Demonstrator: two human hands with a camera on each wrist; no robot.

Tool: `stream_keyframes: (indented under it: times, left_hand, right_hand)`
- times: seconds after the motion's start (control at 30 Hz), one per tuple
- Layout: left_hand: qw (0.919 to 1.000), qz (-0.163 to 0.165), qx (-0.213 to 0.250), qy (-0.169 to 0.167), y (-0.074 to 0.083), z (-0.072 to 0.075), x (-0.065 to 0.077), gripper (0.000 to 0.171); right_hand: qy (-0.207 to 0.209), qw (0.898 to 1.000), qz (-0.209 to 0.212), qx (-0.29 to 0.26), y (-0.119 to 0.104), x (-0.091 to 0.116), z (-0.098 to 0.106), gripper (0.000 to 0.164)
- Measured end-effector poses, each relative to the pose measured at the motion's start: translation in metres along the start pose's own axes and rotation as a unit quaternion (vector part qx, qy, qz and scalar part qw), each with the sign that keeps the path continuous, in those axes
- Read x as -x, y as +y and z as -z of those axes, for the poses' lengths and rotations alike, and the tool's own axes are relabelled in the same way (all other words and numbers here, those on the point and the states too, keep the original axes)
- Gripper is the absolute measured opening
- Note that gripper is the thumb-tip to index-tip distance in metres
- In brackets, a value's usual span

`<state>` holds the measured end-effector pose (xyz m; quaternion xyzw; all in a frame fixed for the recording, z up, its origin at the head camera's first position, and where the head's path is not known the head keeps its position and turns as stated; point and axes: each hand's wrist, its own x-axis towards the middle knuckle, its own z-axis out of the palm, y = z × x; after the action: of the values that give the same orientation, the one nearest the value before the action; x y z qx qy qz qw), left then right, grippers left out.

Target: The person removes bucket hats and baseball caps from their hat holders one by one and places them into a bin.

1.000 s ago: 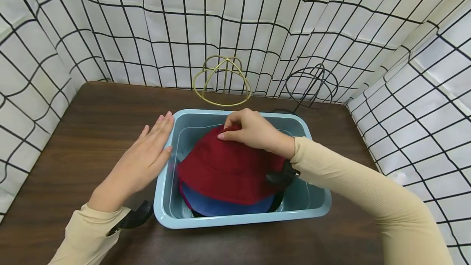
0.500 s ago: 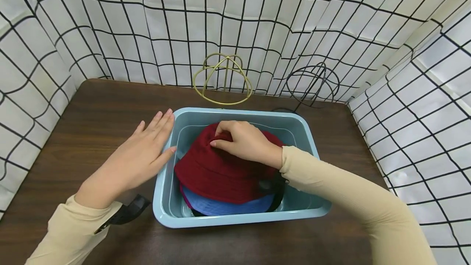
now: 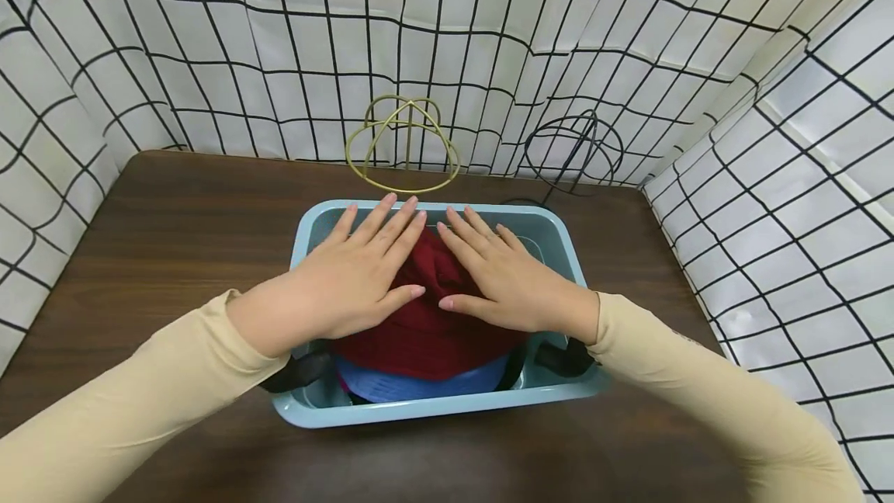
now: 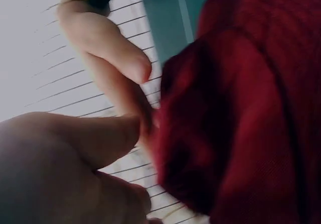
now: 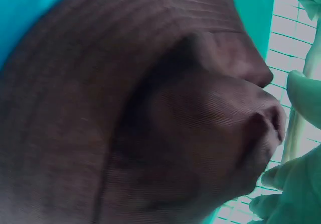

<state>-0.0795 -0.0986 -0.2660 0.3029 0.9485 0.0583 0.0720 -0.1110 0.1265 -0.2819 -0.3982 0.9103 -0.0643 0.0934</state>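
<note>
A dark red bucket hat (image 3: 419,348) lies crown up in a light blue plastic basin (image 3: 433,408), its crown dented and creased. Part of a blue hat (image 3: 419,389) shows beneath its near brim. My left hand (image 3: 342,282) is spread palm down over the hat's left side, fingers straight. Mirroring it on the right, my right hand (image 3: 513,286) is also spread, both thumbs pointing inward across the crown. The left wrist view shows the red hat (image 4: 251,113) close up beside the fingers. In the right wrist view the hat (image 5: 175,128) looks brownish, with fingertips close to its crown.
The basin stands on a dark brown wooden table (image 3: 209,208). Behind it are a gold wire stand (image 3: 408,103) and a black wire stand (image 3: 594,116). Black wire grid panels backed with white cloth (image 3: 300,45) enclose the table's back and sides.
My right hand has let go of the hat's crown and spread its fingers. My left hand has moved right, from the basin's left rim to over the hat.
</note>
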Motion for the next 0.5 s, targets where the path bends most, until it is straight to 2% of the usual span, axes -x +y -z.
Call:
stream_keyframes:
  times: [0.13, 0.27, 0.4, 0.5]
  left_hand:
    - [0.9995, 0.015, -0.005, -0.028, -0.002, -0.017, -0.019, 0.075]
    - [0.9984, 0.024, -0.017, -0.047, -0.005, -0.038, -0.031, 0.079]
    - [0.9980, 0.023, -0.026, -0.053, -0.003, -0.051, -0.036, 0.082]
    - [0.9978, 0.019, -0.026, -0.058, -0.002, -0.054, -0.037, 0.083]
  right_hand:
    - [-0.042, 0.999, -0.018, -0.011, 0.002, -0.002, -0.010, 0.086]
    - [-0.077, 0.996, -0.031, -0.014, 0.004, -0.008, -0.020, 0.088]
    - [-0.112, 0.993, -0.042, -0.005, 0.004, -0.012, -0.028, 0.090]
    - [-0.125, 0.991, -0.042, 0.012, 0.002, -0.014, -0.033, 0.091]
